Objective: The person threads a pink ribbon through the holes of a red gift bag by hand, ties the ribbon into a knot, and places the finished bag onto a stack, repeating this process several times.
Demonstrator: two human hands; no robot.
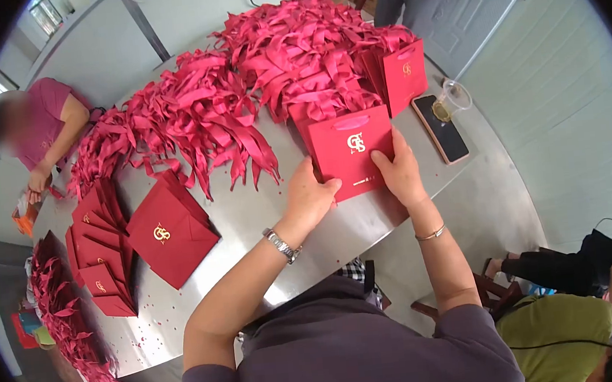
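Note:
Between my two hands is a red paper gift bag with a gold monogram and a pink ribbon handle at its top. My left hand grips its left edge, thumb on the front face. On the right edge, my right hand holds it the same way, fingers hidden behind. Just beyond the bag, a large heap of red ribbons covers the far part of the metal table. More red bags stand upright against the heap on the right.
Stacked flat red bags and a fanned group of bags lie at the left. A phone and a clear plastic cup rest at the right edge. One person sits at the far left; other people are behind and right.

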